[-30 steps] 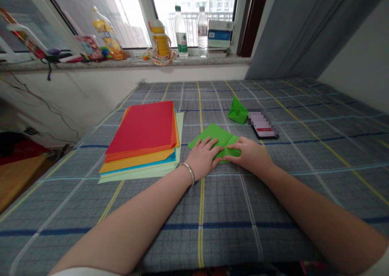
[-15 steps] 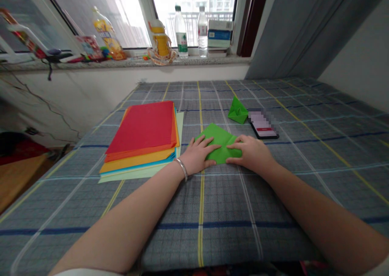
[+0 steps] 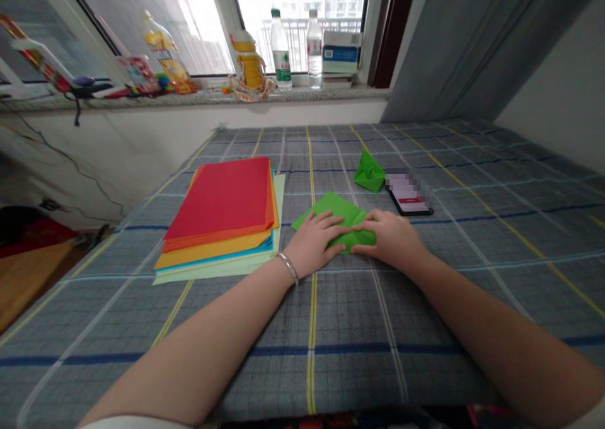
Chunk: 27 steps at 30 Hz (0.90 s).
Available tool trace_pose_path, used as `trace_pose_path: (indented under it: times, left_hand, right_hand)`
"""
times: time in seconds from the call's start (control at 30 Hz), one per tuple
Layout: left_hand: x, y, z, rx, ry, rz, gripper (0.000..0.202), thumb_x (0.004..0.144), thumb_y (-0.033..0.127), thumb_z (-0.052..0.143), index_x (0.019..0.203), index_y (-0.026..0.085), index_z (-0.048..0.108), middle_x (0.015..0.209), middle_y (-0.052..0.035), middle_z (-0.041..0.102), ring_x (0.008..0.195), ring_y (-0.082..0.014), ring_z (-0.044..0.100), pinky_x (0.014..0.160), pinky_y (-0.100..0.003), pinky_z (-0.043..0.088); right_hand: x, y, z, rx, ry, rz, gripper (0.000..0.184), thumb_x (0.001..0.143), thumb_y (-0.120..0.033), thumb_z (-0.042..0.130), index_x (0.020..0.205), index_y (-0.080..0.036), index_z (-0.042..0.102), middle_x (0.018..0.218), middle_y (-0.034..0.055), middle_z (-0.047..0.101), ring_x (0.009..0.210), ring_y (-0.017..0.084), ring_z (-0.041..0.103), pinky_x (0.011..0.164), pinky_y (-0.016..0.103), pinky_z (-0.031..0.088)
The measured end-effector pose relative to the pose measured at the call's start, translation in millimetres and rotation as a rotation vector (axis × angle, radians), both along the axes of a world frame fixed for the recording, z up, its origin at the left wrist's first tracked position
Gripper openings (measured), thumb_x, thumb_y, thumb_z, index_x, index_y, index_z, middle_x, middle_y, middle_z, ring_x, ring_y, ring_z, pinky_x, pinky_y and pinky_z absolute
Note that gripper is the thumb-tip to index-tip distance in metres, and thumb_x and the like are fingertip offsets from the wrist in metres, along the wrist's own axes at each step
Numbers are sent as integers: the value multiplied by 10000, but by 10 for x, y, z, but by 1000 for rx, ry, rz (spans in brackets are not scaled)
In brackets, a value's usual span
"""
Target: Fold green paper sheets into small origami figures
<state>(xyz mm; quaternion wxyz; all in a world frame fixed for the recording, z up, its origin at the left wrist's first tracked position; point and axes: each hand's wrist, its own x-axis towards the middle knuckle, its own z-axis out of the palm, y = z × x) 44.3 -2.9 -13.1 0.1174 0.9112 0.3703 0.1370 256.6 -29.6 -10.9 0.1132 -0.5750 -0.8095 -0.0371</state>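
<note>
A sheet of green paper (image 3: pixel 333 203), partly folded, lies on the checked cloth in front of me, and its right side shows a crease. My left hand (image 3: pixel 312 243), with a silver bangle at the wrist, rests flat on the paper's left and middle with fingers stretched out. At the right corner, my right hand (image 3: pixel 397 240) has its thumb and fingers closed on the green paper. The fingertips of both hands nearly meet near the middle. Behind the paper stands a small folded green paper piece (image 3: pixel 369 172).
Left of my hands is a stack of coloured paper (image 3: pixel 222 196), red on top. A phone (image 3: pixel 409 196) lies beyond my right hand. Bottles (image 3: pixel 282 57), a yellow drinking cup (image 3: pixel 250 67) and boxes (image 3: pixel 340 54) line the windowsill at the back.
My left hand has slid a little to the right across the green paper, toward my right hand, baring the paper's left corner. My right hand has stayed in place.
</note>
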Motion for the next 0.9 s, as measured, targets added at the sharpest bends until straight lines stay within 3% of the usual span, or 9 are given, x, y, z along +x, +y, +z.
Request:
trace_pose_path:
  times: [0.17, 0.47, 0.9]
  left_hand:
    - [4, 14, -82, 26, 77, -30, 365, 921, 388, 498, 1273, 303, 548, 1438, -36, 456, 1369, -288, 329, 1106, -580, 229]
    - [-21, 13, -66, 8, 102, -36, 372, 962, 364, 392, 1307, 301, 515, 1453, -25, 437, 1376, -263, 319, 1118, -554, 231]
    - [-14, 14, -90, 73, 211, -60, 456, 945, 415, 447, 1389, 312, 421, 1492, -43, 375, 1398, -275, 272, 1126, -538, 218]
  right_hand:
    - [-7, -8, 9, 10, -15, -1, 442, 731, -598, 664, 1043, -287, 707, 1055, 58, 637, 924, 240, 597, 769, 360, 431]
    - [-5, -15, 11, 6, -54, -19, 477, 753, -633, 615, 1076, -294, 707, 1049, 64, 650, 919, 240, 591, 776, 360, 421]
    - [-4, -9, 24, -3, -73, -32, 476, 759, -640, 602, 1079, -304, 708, 1061, 64, 646, 938, 243, 592, 792, 355, 432]
